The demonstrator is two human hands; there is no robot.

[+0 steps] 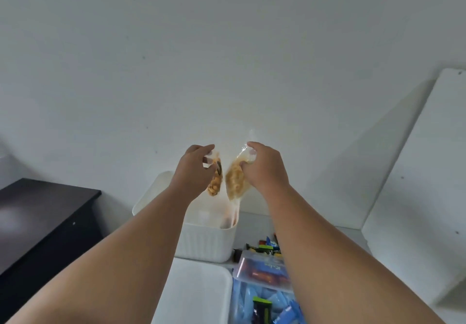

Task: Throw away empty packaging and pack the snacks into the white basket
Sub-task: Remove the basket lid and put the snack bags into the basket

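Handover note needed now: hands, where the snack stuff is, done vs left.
Left hand: shut on a clear bag of nuts, held above the white basket.
Right hand: shut on a clear bag of pale snacks, also above the basket.
Basket sits by the wall; its contents cannot be seen well.
Loose wrapped snacks lie right of the basket; a clear box of snacks and blue packets sit nearer.
Done: both bags lifted.
Left: drop both bags in, pack the remaining snacks, bin any empty packaging. No bin in view.
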